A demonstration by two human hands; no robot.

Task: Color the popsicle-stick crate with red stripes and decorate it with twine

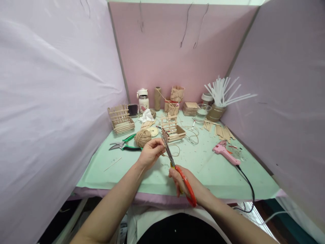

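Observation:
My right hand (184, 179) grips red-handled scissors (186, 186), their blades angled up and away toward my other hand. My left hand (152, 152) is closed in a pinch beside the blade tips, on a thin strand of twine (175, 153) that curls over the table. Just beyond the hands sits a small box-like stick model (175, 133) with a taller back. A ball of twine (143, 138) rests behind my left hand, touching or close to green-handled pruning shears (127, 145). Exactly where the twine meets the blades is too small to make out.
A pink glue gun (226, 153) lies at right, its black cord running off the front edge. Another stick model (120, 120) stands at left. At the back are a white bottle (143, 101), a clear cup of water (202, 113) and white glue sticks (222, 91) in a pot.

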